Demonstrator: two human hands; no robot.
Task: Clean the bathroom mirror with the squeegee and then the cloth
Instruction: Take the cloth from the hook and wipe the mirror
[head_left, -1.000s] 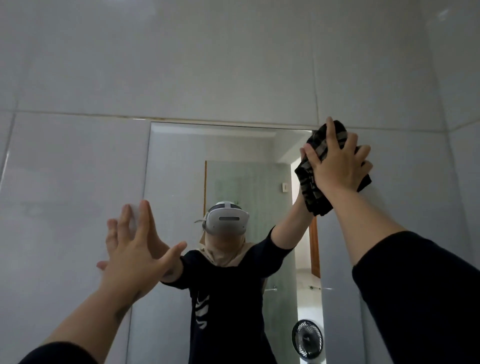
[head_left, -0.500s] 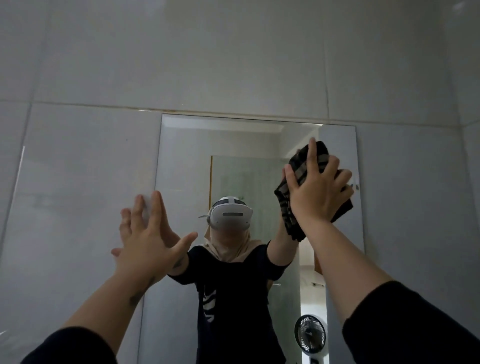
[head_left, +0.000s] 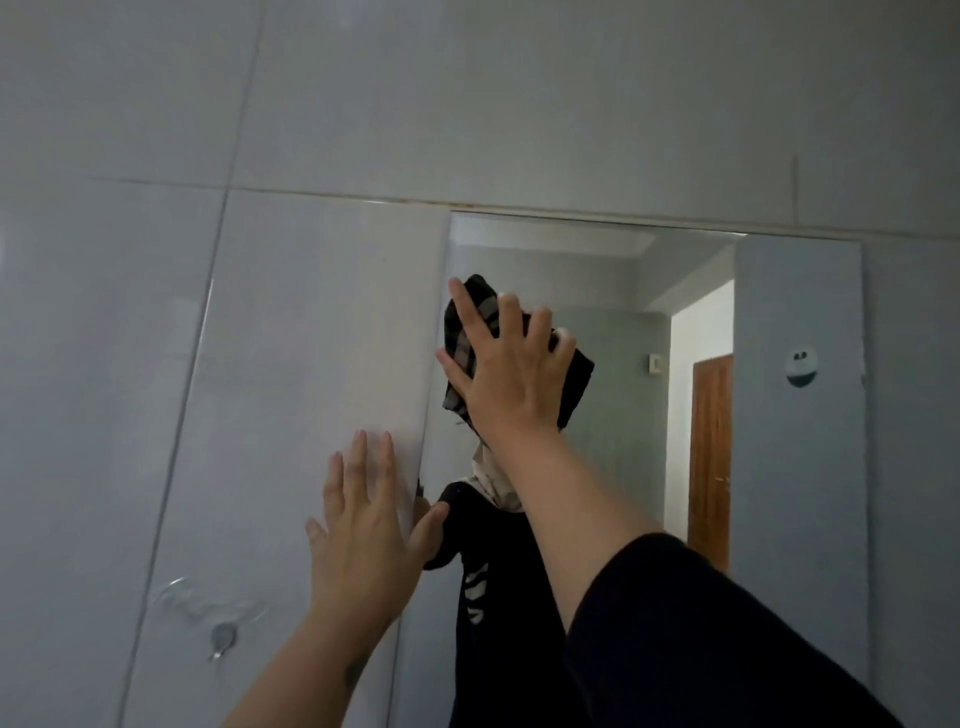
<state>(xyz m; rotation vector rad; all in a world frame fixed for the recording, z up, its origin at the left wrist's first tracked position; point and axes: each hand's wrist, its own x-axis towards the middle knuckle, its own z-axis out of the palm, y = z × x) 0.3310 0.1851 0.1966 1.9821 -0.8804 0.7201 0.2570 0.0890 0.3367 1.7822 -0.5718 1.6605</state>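
Observation:
The frameless mirror (head_left: 613, 291) is set into the grey tiled wall ahead of me. My right hand (head_left: 506, 371) presses a dark checked cloth (head_left: 574, 379) flat against the glass near the mirror's upper left edge, fingers spread over it. My left hand (head_left: 366, 535) rests flat and open on the wall tile just left of the mirror's edge, its thumb at the glass. The mirror shows my dark-sleeved body behind my arms. No squeegee is in view.
A clear suction hook (head_left: 221, 631) sticks to the tile at the lower left. A small round white sticker (head_left: 801, 366) sits on the mirror's right side. The reflection shows a wooden door (head_left: 710, 457) and a lit doorway.
My right hand has swept the cloth from the mirror's upper right across to its upper left. The view has swung left. My left hand stays at the mirror's left edge.

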